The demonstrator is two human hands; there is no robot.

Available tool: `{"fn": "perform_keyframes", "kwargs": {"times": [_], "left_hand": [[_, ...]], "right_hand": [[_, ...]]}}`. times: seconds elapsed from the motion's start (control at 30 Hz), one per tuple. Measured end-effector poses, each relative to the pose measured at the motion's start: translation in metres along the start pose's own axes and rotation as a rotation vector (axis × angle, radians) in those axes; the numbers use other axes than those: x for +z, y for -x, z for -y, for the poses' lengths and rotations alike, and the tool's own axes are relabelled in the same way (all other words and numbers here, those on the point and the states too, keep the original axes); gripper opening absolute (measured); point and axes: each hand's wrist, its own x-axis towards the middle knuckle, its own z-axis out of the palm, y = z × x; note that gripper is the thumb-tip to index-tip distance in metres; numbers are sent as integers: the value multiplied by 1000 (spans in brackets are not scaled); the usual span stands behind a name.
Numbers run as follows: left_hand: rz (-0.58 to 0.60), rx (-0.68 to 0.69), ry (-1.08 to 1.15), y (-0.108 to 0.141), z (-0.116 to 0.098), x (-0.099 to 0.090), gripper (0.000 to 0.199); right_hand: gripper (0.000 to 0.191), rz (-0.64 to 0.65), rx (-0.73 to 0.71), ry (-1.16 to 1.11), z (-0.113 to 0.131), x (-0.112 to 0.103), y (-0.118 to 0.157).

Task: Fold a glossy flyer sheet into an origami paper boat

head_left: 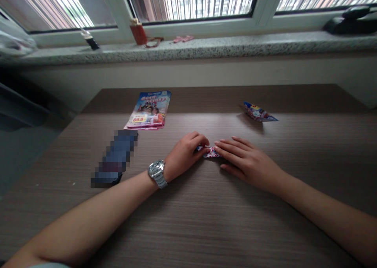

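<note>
A small folded piece of printed paper (212, 152), red, white and blue, lies on the table between my hands. My left hand (188, 152), with a metal watch (157, 173) on its wrist, pinches the paper's left end between thumb and fingers. My right hand (246, 158) rests nearly flat, fingers stretched out, with its fingertips pressing on the right end. Part of the paper is hidden under the fingers. Beyond my right hand sits a folded paper shape (258, 113) with pointed ends, in similar printed colours.
A stack of printed flyers (149, 110) lies at the back left of the wooden table (188, 228). Nearer my left forearm is a dark, pixelated flat object (115, 158). On the stone windowsill (224, 45) stand a red container (138, 32) and a small black-and-white item (90, 39).
</note>
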Motion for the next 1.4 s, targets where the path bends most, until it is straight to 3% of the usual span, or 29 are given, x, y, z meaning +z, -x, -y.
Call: {"fn": "perform_keyframes", "kwargs": {"times": [0.2,0.4,0.7,1.2,1.4], "left_hand": [[-25,46,-119,-1,2,0,10],[-12,223,-315,0,-6,-6,21],[41,245,-293,1,-7,-5,22],[19,249,-196,2,-10,-6,21],[-7,238,-151,5,-14,-8,22]], "right_hand": [[58,68,43,-29,-1,1,0],[59,76,108,-76,-5,1,0],[38,-24,156,-197,-13,6,0],[35,-89,157,-279,-11,-1,2],[28,-129,222,-344,-6,-2,1]]}}
